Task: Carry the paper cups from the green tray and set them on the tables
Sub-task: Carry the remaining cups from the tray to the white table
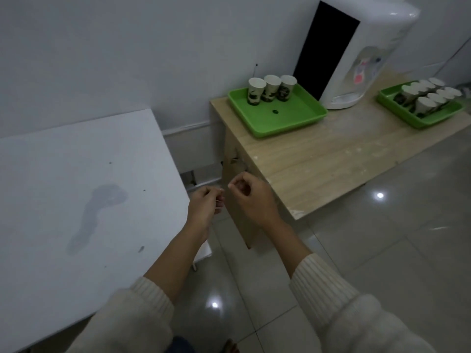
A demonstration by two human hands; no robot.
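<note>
Three paper cups (271,89) with dark green print stand in a row at the back of a green tray (293,118) on a wooden table (331,159). A second green tray (418,118) at the far right holds several more paper cups (428,94). My left hand (206,207) and my right hand (251,194) hover close together in front of the wooden table's near left corner, both with fingers curled. Neither hand holds a cup. A thin pale thing shows at my left fingers; I cannot make out what it is.
A white table (76,187) with a wet stain fills the left side. A white water dispenser (356,52) stands on the wooden table between the two trays. Glossy tiled floor (382,250) lies to the right and below.
</note>
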